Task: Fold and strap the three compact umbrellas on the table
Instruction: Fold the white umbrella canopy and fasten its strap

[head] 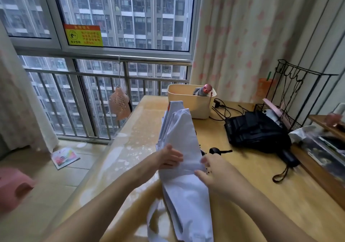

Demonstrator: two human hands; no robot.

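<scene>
The white umbrella is pointing away, near to far, above the table. The left hand is gripping its left side and the right hand is pinching its right side, equally close.

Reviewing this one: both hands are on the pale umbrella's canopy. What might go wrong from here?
1. On the pale umbrella, panels bunch loosely between the left hand and right hand, so pleats may wrap unevenly and the strap may fall short.
2. Its lower folds hang free below both hands and could splay open during wrapping.
3. The black umbrella lies loose near the right arm, which might nudge it.
</scene>
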